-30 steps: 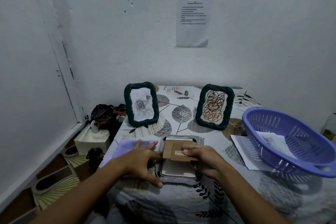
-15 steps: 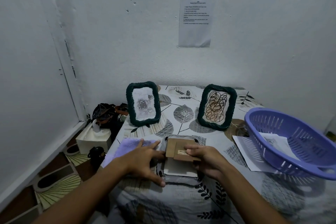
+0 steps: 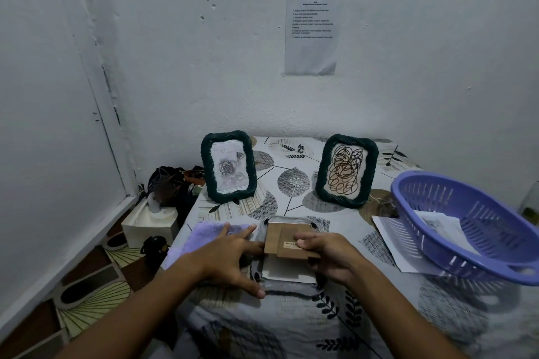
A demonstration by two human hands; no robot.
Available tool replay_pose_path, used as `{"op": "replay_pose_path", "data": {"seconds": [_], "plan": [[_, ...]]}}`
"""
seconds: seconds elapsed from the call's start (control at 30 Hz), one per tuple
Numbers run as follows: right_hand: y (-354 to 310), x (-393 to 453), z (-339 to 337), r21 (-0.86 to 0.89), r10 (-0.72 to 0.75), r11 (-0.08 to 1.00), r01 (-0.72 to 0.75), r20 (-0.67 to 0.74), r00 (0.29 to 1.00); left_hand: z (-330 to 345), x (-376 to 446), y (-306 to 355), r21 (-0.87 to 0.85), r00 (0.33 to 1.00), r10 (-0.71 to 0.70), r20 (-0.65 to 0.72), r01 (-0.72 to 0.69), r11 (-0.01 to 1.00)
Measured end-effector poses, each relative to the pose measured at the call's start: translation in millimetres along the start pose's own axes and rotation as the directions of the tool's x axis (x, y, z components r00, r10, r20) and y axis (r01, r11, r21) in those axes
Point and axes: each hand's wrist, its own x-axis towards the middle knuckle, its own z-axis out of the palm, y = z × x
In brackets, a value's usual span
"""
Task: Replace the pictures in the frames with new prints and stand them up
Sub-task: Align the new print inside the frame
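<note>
A third frame (image 3: 287, 276) lies face down on the table in front of me, a white sheet showing in its opening. My right hand (image 3: 328, 256) grips its brown cardboard backing board (image 3: 280, 239), lifted off the frame's upper part. My left hand (image 3: 230, 256) rests on the frame's left side, fingers spread, thumb at the near edge. Two dark green woven frames stand upright at the back: the left frame (image 3: 229, 166) shows a rose print, the right frame (image 3: 347, 170) a print of brown loops.
A purple plastic basket (image 3: 466, 227) with printed sheets (image 3: 437, 223) inside sits at the right, over a loose sheet (image 3: 388, 227). A lilac cloth (image 3: 204, 234) lies under my left hand. Left of the table are a white tissue box (image 3: 151, 224) and dark clutter (image 3: 172, 183).
My right hand has shifted the backing board slightly on the face-down frame. The view has drifted a little; the standing frames and basket have not moved.
</note>
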Motion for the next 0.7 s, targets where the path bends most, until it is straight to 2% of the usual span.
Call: {"op": "replay_pose_path", "data": {"seconds": [0.4,0.53,0.6,0.7], "plan": [[-1.8,-1.3,2.2,-0.031,0.018,0.999,-0.019,-0.017,1.0,-1.1,-1.5,2.3,-0.023,1.0,0.017,-0.02,-0.018,1.0],[-3.9,-3.8,0.7,-0.055,0.03,0.998,-0.031,-0.008,1.0,-3.4,-3.1,-2.2,-0.159,0.99,-0.012,-0.137,-0.01,0.987],[-4.8,-5.0,0.7,-0.058,0.036,0.998,-0.037,-0.009,0.999,-4.1,-3.0,-4.8,-0.255,0.976,-0.016,-0.216,-0.041,0.966],[-5.8,-6.3,1.8,-0.066,0.043,0.997,-0.043,-0.012,0.999,-1.4,-0.1,-4.8,-0.32,0.965,0.004,-0.263,-0.092,0.943]]}}
